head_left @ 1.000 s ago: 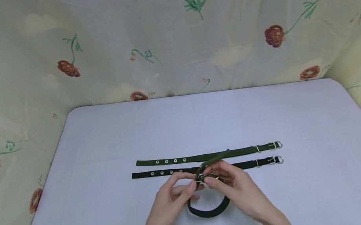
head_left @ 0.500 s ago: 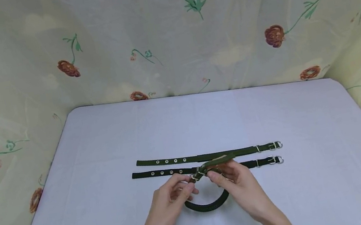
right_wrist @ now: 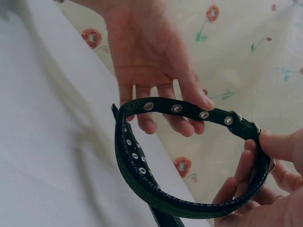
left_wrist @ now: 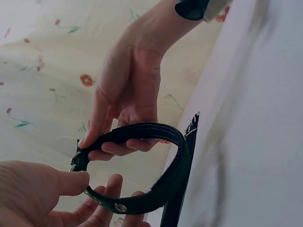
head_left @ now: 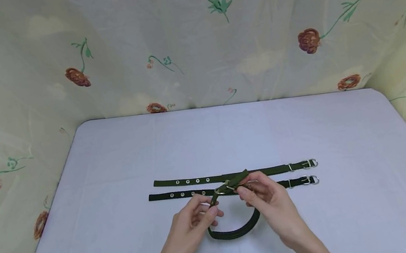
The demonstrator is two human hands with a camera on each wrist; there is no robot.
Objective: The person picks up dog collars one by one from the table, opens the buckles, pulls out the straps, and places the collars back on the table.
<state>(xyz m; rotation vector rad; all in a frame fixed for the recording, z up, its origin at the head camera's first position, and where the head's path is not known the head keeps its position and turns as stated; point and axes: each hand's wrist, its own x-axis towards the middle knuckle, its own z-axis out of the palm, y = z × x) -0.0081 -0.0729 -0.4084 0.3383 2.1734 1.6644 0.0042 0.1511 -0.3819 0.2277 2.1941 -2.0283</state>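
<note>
A dark green collar (head_left: 237, 232) is bent into a loop between the two hands, above the table. My left hand (head_left: 188, 223) pinches the strap on the loop's left side, with thumb on one face and fingers on the other. My right hand (head_left: 277, 208) pinches the collar by its metal buckle (head_left: 220, 192), and a short strap end sticks up beside its fingertips. In the right wrist view, eyelets (right_wrist: 176, 109) run along the part near the left hand. The strap lies in the metal fittings; whether the buckle's prong sits in an eyelet cannot be seen.
Behind the hands, a green collar (head_left: 255, 173) and a black collar (head_left: 182, 194) lie flat and parallel, buckles to the right. They rest on a white-covered table (head_left: 112, 159). Floral cloth (head_left: 258, 23) hangs around the back and sides.
The hands have drawn slightly apart. The buckle has moved up and away from the left fingertips, which now hold the strap below it. Less strap end sticks out past the right fingers.
</note>
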